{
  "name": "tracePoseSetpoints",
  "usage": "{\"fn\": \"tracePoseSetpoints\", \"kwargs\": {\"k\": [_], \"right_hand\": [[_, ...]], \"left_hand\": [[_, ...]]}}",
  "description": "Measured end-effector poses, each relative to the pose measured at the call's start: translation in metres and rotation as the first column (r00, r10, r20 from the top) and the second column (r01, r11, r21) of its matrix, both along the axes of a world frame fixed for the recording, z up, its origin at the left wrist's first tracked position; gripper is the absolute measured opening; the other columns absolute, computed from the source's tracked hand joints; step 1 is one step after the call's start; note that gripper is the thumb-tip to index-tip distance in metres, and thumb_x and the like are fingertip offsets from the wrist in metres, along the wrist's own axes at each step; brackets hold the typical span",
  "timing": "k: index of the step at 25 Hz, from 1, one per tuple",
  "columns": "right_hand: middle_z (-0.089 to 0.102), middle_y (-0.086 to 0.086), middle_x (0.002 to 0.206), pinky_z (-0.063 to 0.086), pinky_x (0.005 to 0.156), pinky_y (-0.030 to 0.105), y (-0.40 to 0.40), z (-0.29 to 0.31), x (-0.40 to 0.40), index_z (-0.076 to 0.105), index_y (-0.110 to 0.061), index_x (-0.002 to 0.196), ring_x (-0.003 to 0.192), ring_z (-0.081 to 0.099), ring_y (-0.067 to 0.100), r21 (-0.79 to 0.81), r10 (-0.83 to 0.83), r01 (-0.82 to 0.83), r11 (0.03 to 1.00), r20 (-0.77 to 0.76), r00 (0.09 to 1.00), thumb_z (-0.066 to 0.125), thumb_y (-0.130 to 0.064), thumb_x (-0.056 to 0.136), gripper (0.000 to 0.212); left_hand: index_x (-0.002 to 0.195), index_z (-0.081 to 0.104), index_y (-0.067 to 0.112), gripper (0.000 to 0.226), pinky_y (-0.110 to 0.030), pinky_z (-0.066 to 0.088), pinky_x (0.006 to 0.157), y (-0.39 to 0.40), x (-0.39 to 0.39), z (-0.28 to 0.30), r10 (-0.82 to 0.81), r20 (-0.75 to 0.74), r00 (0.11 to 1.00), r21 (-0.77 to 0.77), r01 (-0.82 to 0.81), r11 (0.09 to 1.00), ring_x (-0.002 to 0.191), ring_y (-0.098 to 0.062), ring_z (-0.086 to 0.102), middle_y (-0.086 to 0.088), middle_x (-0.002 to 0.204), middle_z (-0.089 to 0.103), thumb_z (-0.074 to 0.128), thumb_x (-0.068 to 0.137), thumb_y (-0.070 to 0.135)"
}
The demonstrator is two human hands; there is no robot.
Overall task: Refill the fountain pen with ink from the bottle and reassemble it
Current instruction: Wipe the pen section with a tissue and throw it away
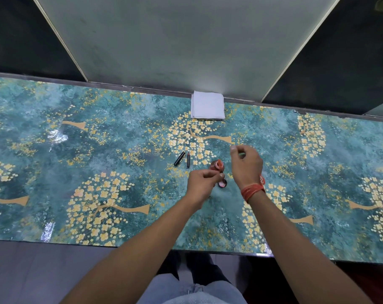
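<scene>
The open ink bottle (217,165), small and reddish, stands on the patterned table (98,150). Its cap (222,183) lies just in front of it, inside up. My left hand (202,185) hovers beside the bottle and cap with fingers pinched; what it holds is too small to tell. My right hand (246,163) is raised right of the bottle, fingers closed around a thin greenish part (241,154), mostly hidden. Two dark pen pieces lie left of the bottle: a black one with gold trim (179,158) and a dark one with a red tip (188,160).
A stack of white tissues (207,105) lies at the table's far edge against a pale panel. A red thread band circles my right wrist (253,189). The table's near edge runs just in front of my legs.
</scene>
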State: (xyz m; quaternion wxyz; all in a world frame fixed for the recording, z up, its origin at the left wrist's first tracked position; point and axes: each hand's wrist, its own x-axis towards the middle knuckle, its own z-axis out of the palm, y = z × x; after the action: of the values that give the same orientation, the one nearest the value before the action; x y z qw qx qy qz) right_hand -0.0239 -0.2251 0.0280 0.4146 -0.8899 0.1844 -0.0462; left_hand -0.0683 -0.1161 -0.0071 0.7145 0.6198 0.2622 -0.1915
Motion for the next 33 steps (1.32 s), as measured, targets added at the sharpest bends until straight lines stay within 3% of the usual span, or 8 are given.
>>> {"fn": "tracePoseSetpoints", "kwargs": {"k": [4,7,10,13,16,20,28,33], "right_hand": [[0.069,0.002,0.088,0.050,0.076,0.027,0.012,-0.003,0.065,0.070,-0.011,0.090,0.081,0.061,0.016,-0.001,0.131,-0.131,0.991,0.057,0.990,0.063,-0.018,0.090,0.010],[0.072,0.005,0.093,0.051,0.082,0.029,0.027,-0.020,0.111,0.072,-0.010,0.089,0.086,0.063,0.016,-0.089,0.281,-0.281,0.955,-0.015,0.960,0.068,-0.013,0.084,0.007],[0.071,0.010,0.104,0.049,0.089,0.034,0.043,-0.049,0.152,0.071,-0.010,0.095,0.101,0.064,0.027,-0.232,0.405,-0.421,0.877,-0.114,0.907,0.068,-0.017,0.083,0.015],[0.068,0.011,0.110,0.045,0.086,0.031,0.054,-0.070,0.181,0.069,-0.009,0.099,0.104,0.061,0.029,-0.258,0.400,-0.427,0.867,-0.154,0.904,0.068,-0.026,0.084,0.023],[0.063,0.014,0.114,0.050,0.091,0.037,0.061,-0.082,0.196,0.069,-0.013,0.101,0.105,0.059,0.034,-0.364,0.437,-0.491,0.791,-0.226,0.871,0.071,-0.030,0.082,0.026],[0.061,0.014,0.111,0.051,0.092,0.045,0.066,-0.086,0.197,0.070,-0.017,0.094,0.104,0.058,0.037,-0.473,0.436,-0.502,0.724,-0.251,0.864,0.070,-0.025,0.083,0.014],[0.073,0.010,0.098,0.053,0.081,0.034,0.061,-0.079,0.195,0.074,-0.012,0.083,0.094,0.065,0.032,-0.272,0.346,-0.375,0.886,-0.151,0.926,0.062,-0.017,0.087,0.013],[0.070,0.010,0.095,0.039,0.071,0.027,0.052,-0.069,0.185,0.067,-0.009,0.086,0.088,0.061,0.027,-0.133,0.270,-0.275,0.952,-0.051,0.961,0.052,-0.013,0.093,0.017]], "left_hand": [[0.088,0.077,0.006,0.013,-0.018,0.053,0.069,0.028,0.014,0.009,-0.079,0.180,0.981,0.189,0.044,0.981,0.067,-0.001,0.066,0.001,0.076,0.072,0.078,0.078,0.013],[0.085,0.078,0.010,0.011,-0.028,0.055,0.073,0.051,0.040,0.011,-0.047,0.240,0.970,0.284,-0.024,0.958,0.075,-0.015,0.069,-0.003,0.080,0.074,0.078,0.078,0.018],[0.079,0.077,0.011,0.007,-0.028,0.053,0.071,0.071,0.074,0.000,-0.017,0.276,0.961,0.347,-0.083,0.934,0.071,-0.014,0.067,-0.001,0.074,0.072,0.079,0.077,0.017],[0.075,0.076,0.012,0.005,-0.025,0.052,0.068,0.084,0.102,-0.013,-0.024,0.318,0.948,0.387,-0.106,0.916,0.069,-0.013,0.065,0.000,0.070,0.070,0.079,0.077,0.016],[0.080,0.077,0.008,0.009,-0.019,0.049,0.064,0.090,0.117,-0.023,-0.028,0.322,0.946,0.398,-0.108,0.911,0.070,-0.011,0.065,0.000,0.073,0.070,0.078,0.078,0.017],[0.083,0.077,0.009,0.010,-0.027,0.055,0.070,0.091,0.120,-0.028,-0.046,0.319,0.947,0.393,-0.088,0.915,0.074,-0.015,0.067,0.000,0.075,0.071,0.077,0.079,0.017],[0.083,0.078,0.008,0.009,-0.022,0.050,0.065,0.091,0.115,-0.024,-0.017,0.317,0.948,0.348,-0.100,0.932,0.067,-0.011,0.066,0.000,0.074,0.073,0.078,0.078,0.015],[0.086,0.077,0.007,0.011,-0.022,0.049,0.065,0.091,0.108,-0.014,-0.017,0.313,0.949,0.338,-0.095,0.936,0.067,-0.009,0.065,-0.004,0.079,0.074,0.078,0.078,0.015]]}}
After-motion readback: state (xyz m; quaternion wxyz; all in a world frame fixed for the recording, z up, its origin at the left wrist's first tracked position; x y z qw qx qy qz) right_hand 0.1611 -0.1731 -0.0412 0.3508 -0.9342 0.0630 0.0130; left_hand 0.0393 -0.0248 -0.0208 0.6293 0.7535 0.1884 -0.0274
